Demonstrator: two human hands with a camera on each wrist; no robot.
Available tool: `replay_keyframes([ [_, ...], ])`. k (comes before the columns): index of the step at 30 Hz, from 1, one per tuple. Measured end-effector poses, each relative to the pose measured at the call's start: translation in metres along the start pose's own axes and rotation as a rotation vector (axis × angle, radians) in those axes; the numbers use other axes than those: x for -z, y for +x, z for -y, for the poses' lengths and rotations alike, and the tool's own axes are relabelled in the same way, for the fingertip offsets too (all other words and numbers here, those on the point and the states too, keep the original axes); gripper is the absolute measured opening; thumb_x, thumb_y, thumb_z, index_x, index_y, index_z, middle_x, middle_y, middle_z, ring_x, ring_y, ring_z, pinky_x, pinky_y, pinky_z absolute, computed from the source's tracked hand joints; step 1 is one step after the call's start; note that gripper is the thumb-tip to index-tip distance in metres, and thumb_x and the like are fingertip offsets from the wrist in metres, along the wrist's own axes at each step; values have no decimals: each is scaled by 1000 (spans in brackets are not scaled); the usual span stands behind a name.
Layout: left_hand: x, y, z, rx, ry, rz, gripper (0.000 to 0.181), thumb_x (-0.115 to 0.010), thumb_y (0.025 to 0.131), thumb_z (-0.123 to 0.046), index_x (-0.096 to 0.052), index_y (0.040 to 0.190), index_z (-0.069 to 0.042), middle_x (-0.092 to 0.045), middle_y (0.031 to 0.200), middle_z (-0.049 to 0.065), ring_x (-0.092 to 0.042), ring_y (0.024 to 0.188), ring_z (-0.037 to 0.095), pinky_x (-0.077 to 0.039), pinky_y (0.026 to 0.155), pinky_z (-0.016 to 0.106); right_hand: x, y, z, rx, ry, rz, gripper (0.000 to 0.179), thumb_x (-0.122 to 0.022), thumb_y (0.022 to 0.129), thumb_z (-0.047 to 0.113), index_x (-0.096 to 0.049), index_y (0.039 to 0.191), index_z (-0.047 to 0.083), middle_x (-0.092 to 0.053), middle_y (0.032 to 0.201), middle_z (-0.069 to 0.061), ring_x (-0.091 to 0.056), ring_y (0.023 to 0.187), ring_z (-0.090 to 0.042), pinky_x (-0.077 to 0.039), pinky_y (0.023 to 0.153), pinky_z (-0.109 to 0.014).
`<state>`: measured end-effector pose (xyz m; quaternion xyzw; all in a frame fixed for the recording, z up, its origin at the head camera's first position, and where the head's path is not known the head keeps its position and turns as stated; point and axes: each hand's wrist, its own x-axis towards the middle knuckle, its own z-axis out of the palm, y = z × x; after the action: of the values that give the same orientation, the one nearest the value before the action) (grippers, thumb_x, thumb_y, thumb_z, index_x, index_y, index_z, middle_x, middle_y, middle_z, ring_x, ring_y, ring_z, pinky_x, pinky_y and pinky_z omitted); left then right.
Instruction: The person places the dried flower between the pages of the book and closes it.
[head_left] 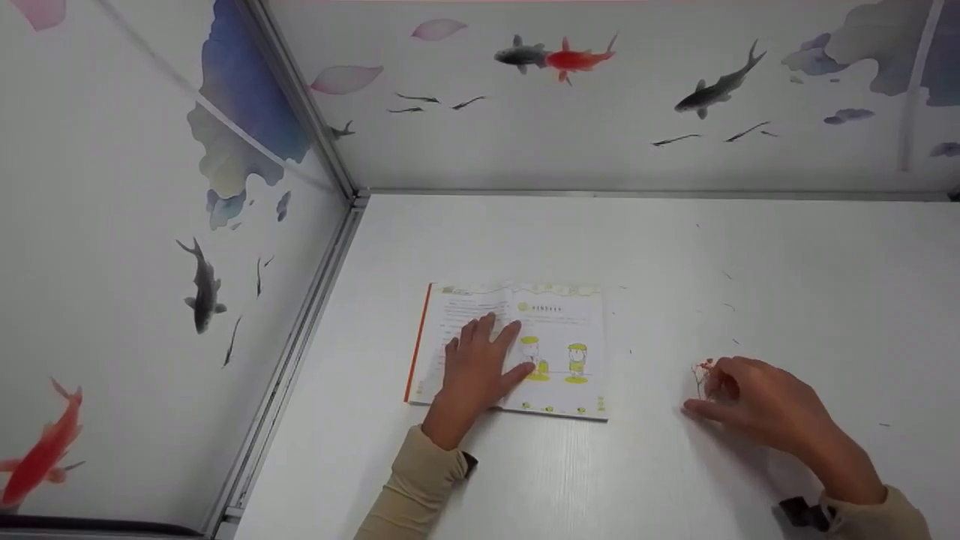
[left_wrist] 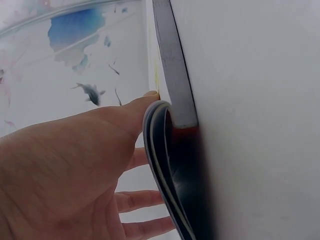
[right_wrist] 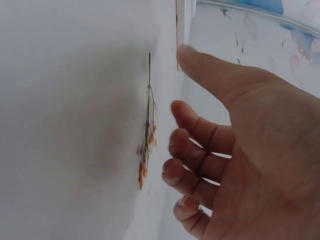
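Observation:
An open book [head_left: 559, 390] with printed text and yellow cartoon figures lies on the white table. My left hand [head_left: 478, 367] rests across its middle with fingers spread. From the left wrist view, the book's page edges [left_wrist: 175, 65] stand out, and some pages curve up near the palm. To the right is a small dried flower sprig [right_wrist: 147, 132] with orange blossoms and a thin stem. My right hand [head_left: 776, 401] is beside the sprig, fingers loosely bent and thumb apart. The right wrist view shows a gap between the fingertips and the sprig.
White panels [head_left: 525, 142] painted with fish and petals border the table at the back and left. A metal rail [head_left: 300, 307] runs along the left edge. Several tiny dark bits [head_left: 729, 306] are scattered over the tabletop on the right.

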<state>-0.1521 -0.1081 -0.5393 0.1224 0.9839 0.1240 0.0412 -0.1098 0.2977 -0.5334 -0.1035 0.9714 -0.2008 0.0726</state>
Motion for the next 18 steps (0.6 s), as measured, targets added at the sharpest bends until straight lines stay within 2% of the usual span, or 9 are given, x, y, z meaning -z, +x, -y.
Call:
replay_keyframes([
  [4,-1,0,0,2,3,-5,72,-67,102,-61,-48,163,-27,-42,169,15,-41,153,41,-43,117,68,0,-1,-4,-25,19,66,44,-91,83,55,-66,94,21,-62,85,7,-53,80,-12,-43,67,-26],
  [6,-1,0,0,10,2,5,72,-66,102,-61,-48,164,-28,-41,170,14,-40,155,40,-42,118,68,-1,0,-4,-27,35,74,44,-90,84,54,-68,97,19,-64,89,6,-55,84,-13,-46,69,-28],
  [12,-1,0,0,29,-15,28,73,-66,103,-61,-45,165,-30,-38,172,13,-37,157,39,-39,121,68,-3,4,-1,20,24,-4,33,-90,88,41,-72,104,19,-65,103,3,-59,94,-17,-52,77,-39],
  [18,-1,-1,-2,28,-31,22,73,-65,103,-61,-45,166,-30,-37,173,13,-36,158,39,-36,122,69,-4,7,0,89,5,-71,23,-87,92,21,-78,112,18,-69,115,-2,-63,101,-20,-56,81,-43],
])
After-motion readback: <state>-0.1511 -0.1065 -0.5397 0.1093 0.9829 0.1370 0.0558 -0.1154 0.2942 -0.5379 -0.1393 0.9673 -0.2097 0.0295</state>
